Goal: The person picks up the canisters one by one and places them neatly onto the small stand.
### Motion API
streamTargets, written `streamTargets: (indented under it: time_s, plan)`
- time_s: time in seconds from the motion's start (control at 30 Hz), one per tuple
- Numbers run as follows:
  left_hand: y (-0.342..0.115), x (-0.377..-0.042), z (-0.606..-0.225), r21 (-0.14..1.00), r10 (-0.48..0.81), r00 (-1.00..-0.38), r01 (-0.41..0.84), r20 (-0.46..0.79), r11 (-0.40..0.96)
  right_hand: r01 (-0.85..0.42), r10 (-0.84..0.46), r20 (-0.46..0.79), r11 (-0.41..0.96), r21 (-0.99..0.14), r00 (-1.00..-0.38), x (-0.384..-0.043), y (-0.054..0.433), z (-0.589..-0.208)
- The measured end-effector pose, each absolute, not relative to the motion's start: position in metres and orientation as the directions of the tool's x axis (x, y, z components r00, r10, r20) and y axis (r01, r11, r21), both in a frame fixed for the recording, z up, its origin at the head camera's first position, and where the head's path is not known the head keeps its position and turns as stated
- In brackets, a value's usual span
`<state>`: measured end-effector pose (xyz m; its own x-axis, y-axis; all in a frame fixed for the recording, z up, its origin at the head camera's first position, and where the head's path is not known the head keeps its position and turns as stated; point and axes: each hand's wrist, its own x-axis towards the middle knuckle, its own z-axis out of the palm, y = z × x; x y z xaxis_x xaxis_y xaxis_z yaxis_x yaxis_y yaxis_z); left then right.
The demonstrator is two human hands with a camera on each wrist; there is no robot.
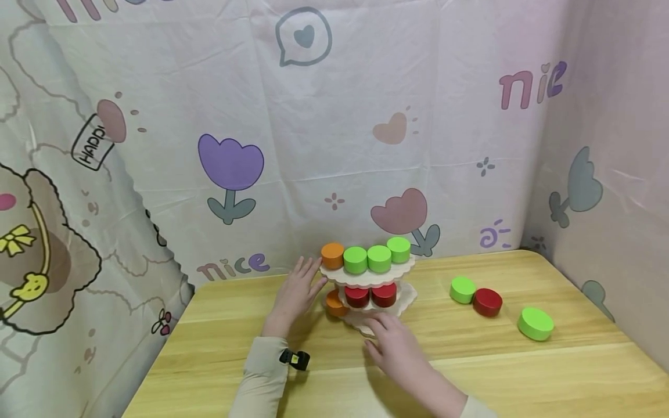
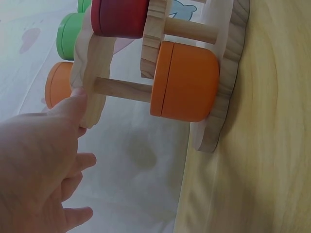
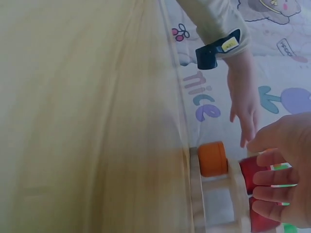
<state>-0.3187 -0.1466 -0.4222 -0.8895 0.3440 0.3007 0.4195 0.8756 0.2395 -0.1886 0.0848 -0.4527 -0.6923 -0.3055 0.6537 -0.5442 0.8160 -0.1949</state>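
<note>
A wooden tiered stand (image 1: 360,280) with scalloped edges is in the middle of the table. Its top tier bears an orange round block (image 1: 332,256) and several green round blocks (image 1: 379,259). Two red blocks (image 1: 384,295) sit on the middle tier, and another orange block (image 2: 187,81) is on the bottom one. My left hand (image 1: 295,293) holds the top tier's left rim between thumb and index finger; its other fingers hang loose. At the stand's front, my right hand (image 1: 394,345) hovers near the bottom tier, fingers loosely bent and nothing held.
To the stand's right on the wooden table (image 1: 522,383) lie a green block (image 1: 462,289), a red block (image 1: 488,302) close beside it, and another green block (image 1: 535,324). A printed cloth (image 1: 334,145) hangs behind the table. A dark strap (image 1: 295,359) circles the left wrist.
</note>
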Motion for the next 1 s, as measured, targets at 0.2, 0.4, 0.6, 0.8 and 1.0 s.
streamTargets:
  time_s: [0.2, 0.4, 0.6, 0.8, 1.0]
  plan:
    - [-0.147, -0.318, -0.42, 0.221, 0.342, -0.897, 0.407, 0.281, 0.886, -0.527, -0.299, 0.644, 0.827, -0.194, -0.705, -0.187, 0.105, -0.448]
    - [-0.148, -0.318, -0.422, 0.212, 0.345, -0.892, 0.413, 0.293, 0.886, -0.497, -0.277, 0.634, 0.846, -0.195, -0.722, -0.187, 0.126, -0.443]
    - [-0.146, -0.317, -0.423, 0.219, 0.357, -0.887, 0.426, 0.293, 0.878, -0.418, -0.214, 0.591, 0.879, -0.232, -0.778, -0.181, 0.152, -0.443]
    - [-0.143, -0.314, -0.421, 0.202, 0.341, -0.899, 0.401, 0.276, 0.894, -0.361, -0.16, 0.588, 0.901, -0.242, -0.793, -0.178, 0.186, -0.444]
    - [-0.14, -0.312, -0.419, 0.167, 0.299, -0.922, 0.344, 0.246, 0.924, -0.299, -0.1, 0.592, 0.921, -0.249, -0.8, -0.178, 0.223, -0.445]
